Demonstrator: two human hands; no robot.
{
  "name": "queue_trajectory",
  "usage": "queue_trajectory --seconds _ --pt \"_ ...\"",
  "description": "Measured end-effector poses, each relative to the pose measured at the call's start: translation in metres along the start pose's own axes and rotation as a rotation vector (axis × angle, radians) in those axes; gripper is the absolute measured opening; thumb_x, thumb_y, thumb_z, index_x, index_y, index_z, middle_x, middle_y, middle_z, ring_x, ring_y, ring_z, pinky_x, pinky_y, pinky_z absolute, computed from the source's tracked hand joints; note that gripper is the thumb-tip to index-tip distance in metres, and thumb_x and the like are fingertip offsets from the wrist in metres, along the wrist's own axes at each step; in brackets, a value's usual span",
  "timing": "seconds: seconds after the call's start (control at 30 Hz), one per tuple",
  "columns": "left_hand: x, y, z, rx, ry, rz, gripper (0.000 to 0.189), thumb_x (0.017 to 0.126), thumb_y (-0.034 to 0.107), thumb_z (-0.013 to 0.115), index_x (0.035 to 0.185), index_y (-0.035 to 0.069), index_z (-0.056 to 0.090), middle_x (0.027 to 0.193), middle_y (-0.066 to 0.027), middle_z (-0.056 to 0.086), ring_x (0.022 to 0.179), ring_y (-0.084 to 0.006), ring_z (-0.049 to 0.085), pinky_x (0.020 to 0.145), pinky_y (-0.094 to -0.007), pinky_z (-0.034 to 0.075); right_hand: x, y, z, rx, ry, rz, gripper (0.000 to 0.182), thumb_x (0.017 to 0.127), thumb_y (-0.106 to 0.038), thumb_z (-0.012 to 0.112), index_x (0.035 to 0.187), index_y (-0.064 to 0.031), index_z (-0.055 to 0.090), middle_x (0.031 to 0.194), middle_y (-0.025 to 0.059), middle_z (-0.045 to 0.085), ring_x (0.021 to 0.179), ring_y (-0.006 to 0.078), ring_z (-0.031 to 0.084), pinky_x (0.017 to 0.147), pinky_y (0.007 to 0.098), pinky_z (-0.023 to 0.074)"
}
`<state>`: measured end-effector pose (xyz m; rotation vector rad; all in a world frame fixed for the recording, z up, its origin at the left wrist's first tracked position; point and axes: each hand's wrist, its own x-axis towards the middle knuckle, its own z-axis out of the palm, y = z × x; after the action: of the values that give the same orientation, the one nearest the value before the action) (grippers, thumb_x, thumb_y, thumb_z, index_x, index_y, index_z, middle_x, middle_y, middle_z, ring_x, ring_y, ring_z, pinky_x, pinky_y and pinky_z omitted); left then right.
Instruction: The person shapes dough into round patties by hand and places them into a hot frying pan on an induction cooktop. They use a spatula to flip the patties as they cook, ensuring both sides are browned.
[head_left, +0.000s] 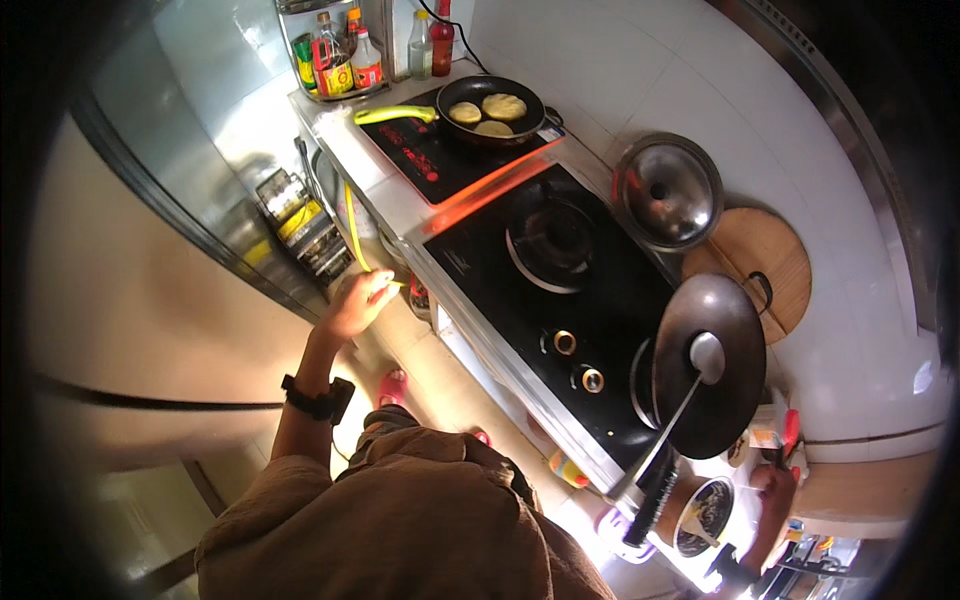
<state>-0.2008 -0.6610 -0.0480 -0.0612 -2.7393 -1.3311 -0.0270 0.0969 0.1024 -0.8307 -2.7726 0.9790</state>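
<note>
My left hand (358, 304) is beside the counter with its fingers curled, against a thin yellow hose or strip (352, 225); whether it grips this cannot be told. At the counter's far right end, my right hand (772, 480) is by a red-topped container (790, 429) and a dark handle-like thing; its hold is unclear. Near it stands a pot (686, 517) with a pale utensil and some food inside. A wok (709, 420) with a metal ladle (706, 358) rests on the stove. Three pale round cakes (504, 106) lie in a frying pan (491, 139) with a green handle.
The pan stands on an induction cooktop (401, 154), beside the black gas stove (480, 277). A metal lid (667, 191) and a round wooden board (787, 262) lean on the tiled wall. Sauce bottles (334, 67) stand on a rack. A black cable hangs behind the pan.
</note>
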Motion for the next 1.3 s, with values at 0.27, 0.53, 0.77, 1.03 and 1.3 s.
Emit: queue_trajectory --seconds 0.27,0.53,0.77,1.03,1.3 --pt "0.168 -0.065 -0.091 0.131 0.473 0.171 0.033 0.083 0.017 0.065 0.109 -0.003 0.059 0.100 -0.0224 0.062 0.090 -0.0370 0.061 0.081 -0.0401 0.048 -0.158 -0.244 0.118 0.511 0.760 -0.138 0.028 0.086 -0.030 0.055 0.101 -0.0062 0.058 0.064 -0.0044 0.043 0.050 0.0050 0.038 0.044 0.0177 0.0292" --pt "0.272 -0.099 -0.101 0.561 0.528 0.218 0.064 0.078 0.026 0.070 0.131 0.003 0.043 0.126 -0.0204 0.051 0.119 -0.0374 0.046 0.101 -0.0489 0.033 -0.113 -0.432 0.251 0.862 0.278 -0.163 0.030 0.088 -0.016 0.054 0.111 0.0023 0.056 0.064 0.0026 0.050 0.054 0.0079 0.044 0.045 0.0214 0.0335" --pt "0.319 -0.120 -0.115 0.480 0.171 0.149 0.054 0.072 0.021 0.075 0.120 0.007 0.054 0.106 -0.0168 0.059 0.099 -0.0344 0.058 0.084 -0.0424 0.047 0.035 -0.509 0.363 0.898 -0.201 -0.344 0.026 0.089 -0.014 0.058 0.109 0.0032 0.059 0.068 0.0034 0.054 0.054 0.0078 0.048 0.050 0.0213 0.0401" --pt "0.333 -0.101 -0.113 -0.165 -0.682 -0.299 0.037 0.075 0.035 0.074 0.086 0.002 0.059 0.067 -0.0044 0.059 0.061 -0.0132 0.061 0.050 -0.0261 0.045 0.168 -0.544 0.458 0.631 -0.296 -0.479 0.026 0.088 -0.012 0.057 0.107 0.0056 0.058 0.068 0.0050 0.057 0.053 0.0075 0.050 0.046 0.0225 0.0425" --pt "0.331 -0.107 -0.109 -0.760 -0.843 -0.446 0.022 0.085 0.021 0.065 0.092 0.006 0.051 0.067 -0.0021 0.055 0.044 -0.0098 0.051 0.039 -0.0238 0.038 0.217 -0.556 0.483 0.441 -0.278 -0.464 0.026 0.088 -0.013 0.057 0.107 0.0029 0.059 0.067 0.0024 0.056 0.052 0.0069 0.048 0.046 0.0229 0.0412"
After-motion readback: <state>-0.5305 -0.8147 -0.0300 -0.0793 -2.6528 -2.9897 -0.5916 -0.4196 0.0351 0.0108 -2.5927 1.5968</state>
